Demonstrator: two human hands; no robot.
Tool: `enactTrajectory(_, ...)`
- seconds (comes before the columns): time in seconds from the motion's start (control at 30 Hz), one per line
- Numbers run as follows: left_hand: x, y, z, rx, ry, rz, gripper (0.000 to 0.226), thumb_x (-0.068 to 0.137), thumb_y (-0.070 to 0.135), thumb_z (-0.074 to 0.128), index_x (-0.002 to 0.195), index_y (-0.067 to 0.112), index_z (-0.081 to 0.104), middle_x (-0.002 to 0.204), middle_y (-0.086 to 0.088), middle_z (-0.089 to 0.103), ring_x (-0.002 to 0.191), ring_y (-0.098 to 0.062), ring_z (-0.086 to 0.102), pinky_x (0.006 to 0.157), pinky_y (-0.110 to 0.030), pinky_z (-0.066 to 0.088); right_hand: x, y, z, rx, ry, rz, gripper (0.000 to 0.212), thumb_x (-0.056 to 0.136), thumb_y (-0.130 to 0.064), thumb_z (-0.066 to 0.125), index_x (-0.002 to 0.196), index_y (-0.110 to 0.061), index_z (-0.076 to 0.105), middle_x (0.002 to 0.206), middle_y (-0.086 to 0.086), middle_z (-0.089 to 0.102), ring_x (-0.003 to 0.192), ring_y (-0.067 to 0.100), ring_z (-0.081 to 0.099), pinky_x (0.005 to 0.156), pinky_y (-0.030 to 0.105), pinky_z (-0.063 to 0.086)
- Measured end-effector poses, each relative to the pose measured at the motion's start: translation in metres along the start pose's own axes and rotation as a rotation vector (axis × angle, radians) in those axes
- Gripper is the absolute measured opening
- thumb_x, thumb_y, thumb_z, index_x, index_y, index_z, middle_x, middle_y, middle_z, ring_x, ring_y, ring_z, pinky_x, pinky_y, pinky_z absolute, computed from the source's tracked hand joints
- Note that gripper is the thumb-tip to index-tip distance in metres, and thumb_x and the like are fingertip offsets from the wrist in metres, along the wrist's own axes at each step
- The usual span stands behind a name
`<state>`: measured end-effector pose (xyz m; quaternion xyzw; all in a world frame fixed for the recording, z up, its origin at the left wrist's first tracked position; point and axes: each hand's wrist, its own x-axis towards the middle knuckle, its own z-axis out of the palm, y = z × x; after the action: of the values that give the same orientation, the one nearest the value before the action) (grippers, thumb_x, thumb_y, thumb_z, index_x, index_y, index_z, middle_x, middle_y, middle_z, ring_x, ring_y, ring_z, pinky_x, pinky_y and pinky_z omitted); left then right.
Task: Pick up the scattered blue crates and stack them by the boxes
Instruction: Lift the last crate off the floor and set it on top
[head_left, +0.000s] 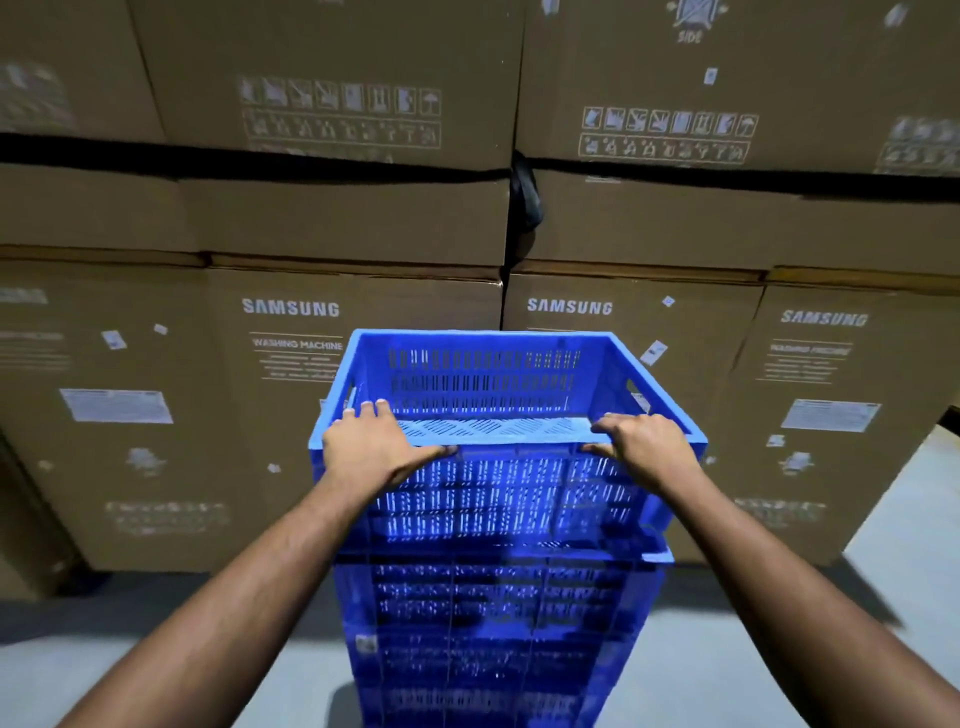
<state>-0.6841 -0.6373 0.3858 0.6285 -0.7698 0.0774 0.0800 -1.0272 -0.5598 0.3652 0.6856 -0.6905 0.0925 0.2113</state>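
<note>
Head view, both hands (371, 447) (644, 444) gripping top blue crate (485, 379), stacked

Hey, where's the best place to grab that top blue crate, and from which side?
Judging by its shape, take the top blue crate by the handle slots cut into its two short end walls, one hand from each side. Both hands, left hand and right hand, now clasp the near rim, fingers hooked inside.
</note>
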Motion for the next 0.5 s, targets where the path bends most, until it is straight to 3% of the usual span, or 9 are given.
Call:
enactTrajectory(0.17,0.008,-0.033,0.003,-0.034,0.037,-0.019,0.134,0.041,0.108,0.011,0.131,0.015,0.048,0.128,-0.008,0.059,0.113,-0.026,0.058,0.072,-0.038,0.049,0.016,-0.029,0.004,-0.05,-0.009,-0.056,0.101,0.067,-0.088,-0.007,0.104,-0.027,0.065,0.105,-0.008,0.069,0.08,0.02,0.068,0.056,0.033,0.051)
enactTrajectory(0.27,0.016,-0.039,0.005,-0.02,0.063,-0.003,0.136,0.038,0.109,0.008,0.128,0.015,0.051,0.124,-0.006,0.06,0.11,-0.026,0.059,0.072,-0.039,0.05,0.015,-0.034,0.005,-0.043,-0.02,-0.031,0.103,0.066,-0.09,-0.012,0.096,-0.026,0.064,0.095,-0.007,0.07,0.076,0.021,0.068,0.055,0.033,0.051)
enactTrajectory(0.4,0.014,-0.02,0.019,0.042,0.08,0.062,0.14,0.037,0.109,0.005,0.125,0.013,0.056,0.123,-0.007,0.059,0.115,-0.026,0.055,0.085,-0.041,0.049,-0.013,-0.024,0.026,0.007,-0.079,0.05,0.116,0.056,-0.092,-0.022,0.097,-0.024,0.062,0.091,-0.002,0.073,0.082,0.028,0.069,0.058,0.033,0.044)
enactTrajectory(0.5,0.014,-0.013,0.027,0.053,0.079,0.102,0.14,0.04,0.107,0.002,0.125,0.011,0.058,0.126,-0.009,0.058,0.119,-0.027,0.052,0.095,-0.041,0.045,-0.031,-0.021,0.032,0.0,-0.107,0.045,0.112,0.056,-0.09,-0.024,0.092,-0.02,0.055,0.088,0.002,0.07,0.084,0.031,0.067,0.058,0.036,0.04)
